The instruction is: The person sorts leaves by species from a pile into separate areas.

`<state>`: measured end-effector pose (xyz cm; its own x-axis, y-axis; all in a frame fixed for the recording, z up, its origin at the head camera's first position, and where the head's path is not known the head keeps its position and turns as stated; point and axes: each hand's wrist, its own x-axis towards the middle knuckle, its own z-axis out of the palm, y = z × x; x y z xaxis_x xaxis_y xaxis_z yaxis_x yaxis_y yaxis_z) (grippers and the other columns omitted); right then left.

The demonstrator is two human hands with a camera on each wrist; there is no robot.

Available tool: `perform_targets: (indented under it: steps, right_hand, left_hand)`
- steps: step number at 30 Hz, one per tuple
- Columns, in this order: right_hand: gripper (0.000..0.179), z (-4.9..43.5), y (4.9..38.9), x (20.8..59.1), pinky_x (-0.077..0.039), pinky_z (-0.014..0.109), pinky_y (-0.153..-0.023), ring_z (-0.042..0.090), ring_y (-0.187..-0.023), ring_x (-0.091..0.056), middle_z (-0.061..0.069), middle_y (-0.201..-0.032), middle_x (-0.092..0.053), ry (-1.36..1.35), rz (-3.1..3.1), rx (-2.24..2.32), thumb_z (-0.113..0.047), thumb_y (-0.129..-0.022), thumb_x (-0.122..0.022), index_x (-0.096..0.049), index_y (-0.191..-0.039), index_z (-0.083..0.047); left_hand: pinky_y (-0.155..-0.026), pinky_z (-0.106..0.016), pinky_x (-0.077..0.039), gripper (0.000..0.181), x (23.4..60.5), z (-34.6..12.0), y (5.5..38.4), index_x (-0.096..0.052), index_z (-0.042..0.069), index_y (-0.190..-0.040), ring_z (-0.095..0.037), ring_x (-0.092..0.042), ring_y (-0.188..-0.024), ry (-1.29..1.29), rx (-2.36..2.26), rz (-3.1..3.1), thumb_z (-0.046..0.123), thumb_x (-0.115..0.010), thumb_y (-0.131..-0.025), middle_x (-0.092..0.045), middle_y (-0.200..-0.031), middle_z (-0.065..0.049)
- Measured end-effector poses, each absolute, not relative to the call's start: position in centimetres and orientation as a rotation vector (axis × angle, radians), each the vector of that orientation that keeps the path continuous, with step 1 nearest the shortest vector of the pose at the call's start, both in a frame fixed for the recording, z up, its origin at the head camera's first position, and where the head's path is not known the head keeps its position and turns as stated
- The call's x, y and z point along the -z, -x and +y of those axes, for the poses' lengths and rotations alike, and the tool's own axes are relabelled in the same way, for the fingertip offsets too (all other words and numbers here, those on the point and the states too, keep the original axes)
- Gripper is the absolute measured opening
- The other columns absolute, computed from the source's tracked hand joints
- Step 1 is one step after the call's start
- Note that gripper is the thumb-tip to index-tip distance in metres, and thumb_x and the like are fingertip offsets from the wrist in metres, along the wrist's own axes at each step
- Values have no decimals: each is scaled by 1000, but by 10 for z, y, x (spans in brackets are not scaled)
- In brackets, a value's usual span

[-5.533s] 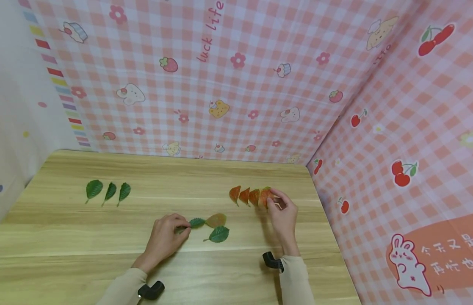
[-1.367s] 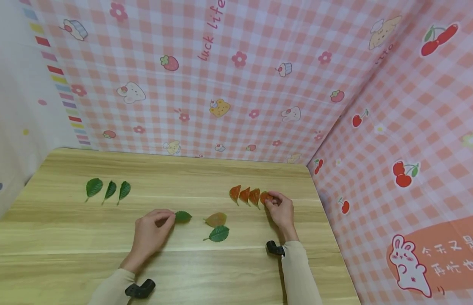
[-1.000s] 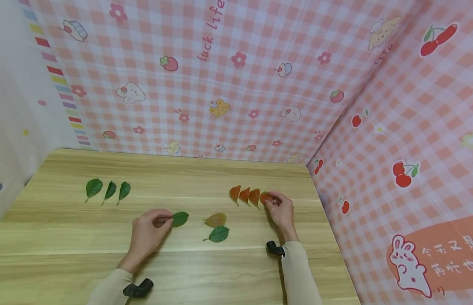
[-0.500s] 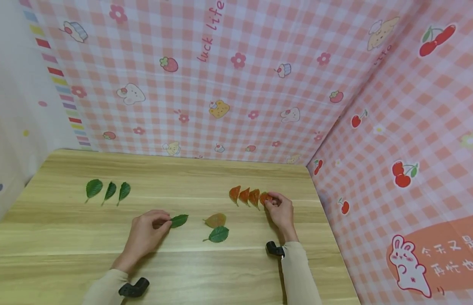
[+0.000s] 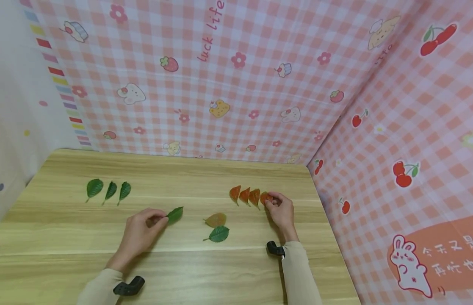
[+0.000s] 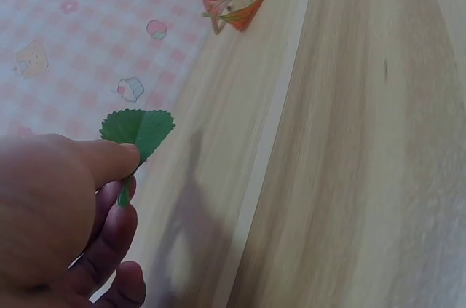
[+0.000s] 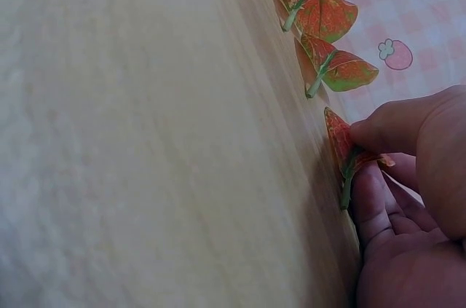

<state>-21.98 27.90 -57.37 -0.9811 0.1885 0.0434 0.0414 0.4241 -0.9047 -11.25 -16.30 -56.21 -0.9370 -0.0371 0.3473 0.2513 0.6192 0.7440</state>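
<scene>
My left hand (image 5: 142, 233) pinches a green leaf (image 5: 175, 215) near its stem, between thumb and fingers. In the left wrist view this leaf (image 6: 138, 130) is held up over the table, its shadow falling on the wood. At the right, my right hand (image 5: 280, 213) pinches a red-orange leaf (image 5: 264, 198) at the right end of a row. The right wrist view shows that leaf (image 7: 339, 142) folded between thumb and finger, stem pointing down. Beside it in the row lie three other red-orange leaves (image 5: 244, 195).
Three green leaves (image 5: 94, 187) lie in a row at the back left of the wooden table (image 5: 175, 173). Mid-table, a yellowish-brown leaf (image 5: 216, 220) lies just behind a green leaf (image 5: 219, 234). Pink checked cloth walls (image 5: 206, 84) rise behind and at the right.
My left hand has taken the green leaf from beside the yellowish-brown one and moved it left, then turned its tip upward. My right hand shifted slightly early on and has since stayed at the red-orange leaf.
</scene>
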Motion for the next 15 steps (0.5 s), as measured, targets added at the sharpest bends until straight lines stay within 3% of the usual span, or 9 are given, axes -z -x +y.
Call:
perform_targets:
  steps: [10,15]
  right_hand:
    - [31,279,220,575,-48,16,-67,7,-78,-60,5,-91,-73,195,-2550,-1593,3,-100,-81,-79,-130,3]
    - [31,279,220,574,-48,16,-67,6,-77,-59,5,-90,-73,187,-2544,-1593,3,-99,-81,-79,-130,3]
  left_hand:
    - [-75,-14,-56,9,566,-175,115,-86,6,-107,3,-69,-82,89,1261,-2544,9,-88,-98,-86,-93,-6]
    - [-75,-5,-50,10,566,-180,118,-86,4,-107,7,-69,-83,41,1249,-2502,9,-88,-99,-87,-95,-11]
